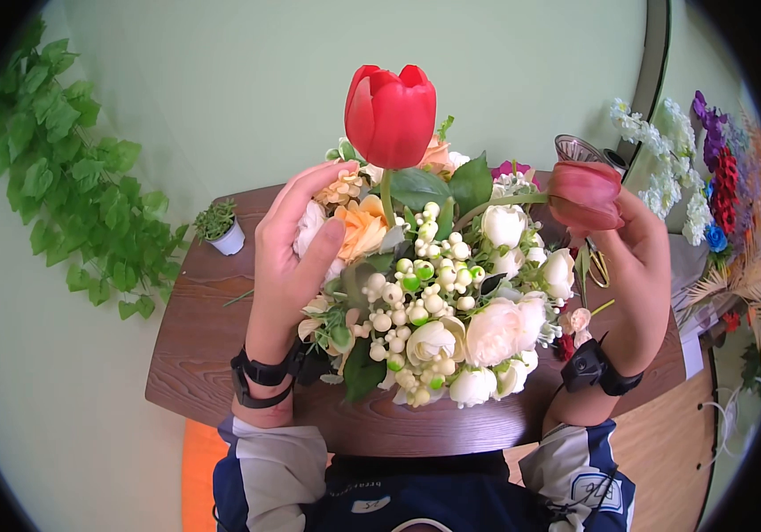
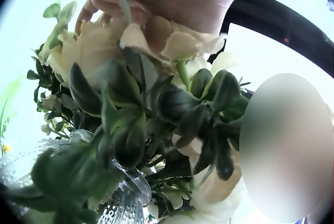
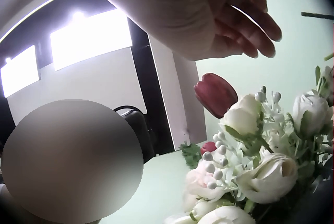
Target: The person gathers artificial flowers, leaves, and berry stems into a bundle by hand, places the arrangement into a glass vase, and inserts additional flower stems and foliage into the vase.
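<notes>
A large arrangement of white roses (image 1: pixel 438 341), cream berries (image 1: pixel 433 301) and orange flowers (image 1: pixel 362 228) fills the middle of the head view. One bright red tulip (image 1: pixel 391 120) stands upright above it. A darker red tulip (image 1: pixel 584 195) leans out to the right on a bent stem. My left hand (image 1: pixel 296 244) rests against the left side, thumb and fingers spread around the orange and white blooms. My right hand (image 1: pixel 637 266) is beside the darker tulip; in the right wrist view the hand (image 3: pixel 209 20) hangs above that tulip (image 3: pixel 216 95), fingers loosely bent and apart. Clear ribbed glass (image 2: pixel 128 203) shows below the leaves.
The arrangement stands on a dark wooden table (image 1: pixel 212 355). A small potted plant (image 1: pixel 221 229) sits at its left edge. Behind the right hand are a glass (image 1: pixel 573 148) and scissors (image 1: pixel 599 266). Ivy (image 1: pixel 70 177) hangs at left, colourful flowers (image 1: pixel 721 195) at right.
</notes>
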The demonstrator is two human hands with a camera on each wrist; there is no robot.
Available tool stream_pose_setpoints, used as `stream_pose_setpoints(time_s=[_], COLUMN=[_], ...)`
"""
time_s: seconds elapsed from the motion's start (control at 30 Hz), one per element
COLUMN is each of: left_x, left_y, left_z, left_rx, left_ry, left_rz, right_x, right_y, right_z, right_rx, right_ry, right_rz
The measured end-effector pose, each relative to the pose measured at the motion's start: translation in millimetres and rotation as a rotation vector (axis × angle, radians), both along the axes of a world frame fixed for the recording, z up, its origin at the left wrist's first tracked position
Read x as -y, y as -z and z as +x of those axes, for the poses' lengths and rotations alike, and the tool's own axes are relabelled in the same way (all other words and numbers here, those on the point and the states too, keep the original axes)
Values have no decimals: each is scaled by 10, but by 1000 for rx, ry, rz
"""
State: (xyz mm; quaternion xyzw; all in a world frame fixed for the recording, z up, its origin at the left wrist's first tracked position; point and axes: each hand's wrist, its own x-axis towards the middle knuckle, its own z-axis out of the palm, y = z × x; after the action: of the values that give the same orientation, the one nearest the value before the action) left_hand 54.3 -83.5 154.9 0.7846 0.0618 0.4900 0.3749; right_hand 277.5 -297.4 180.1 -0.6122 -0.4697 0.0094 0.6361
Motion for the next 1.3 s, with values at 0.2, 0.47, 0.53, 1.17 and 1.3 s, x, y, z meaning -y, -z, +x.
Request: stream_pose_setpoints(time_s=[0.2, 0.47, 0.53, 1.17, 1.3], left_x=[54, 52, 51, 64, 31], left_y=[-22, -19, -14, 19, 26], left_z=[9, 34, 43, 87, 91], left_rx=[4, 33, 31, 114, 120], left_ry=[-9, -34, -45, -115, -137], left_rz=[-53, 21, 35, 199, 293], right_x=[54, -2, -60, -328, -361], right_y=[11, 14, 48, 103, 117], right_z=[46, 54, 16, -204, -169], right_rx=[167, 370, 365, 241, 308], right_ry=[-238, -605, -650, -495, -485], right_rz=[-315, -439, -384, -292, -245])
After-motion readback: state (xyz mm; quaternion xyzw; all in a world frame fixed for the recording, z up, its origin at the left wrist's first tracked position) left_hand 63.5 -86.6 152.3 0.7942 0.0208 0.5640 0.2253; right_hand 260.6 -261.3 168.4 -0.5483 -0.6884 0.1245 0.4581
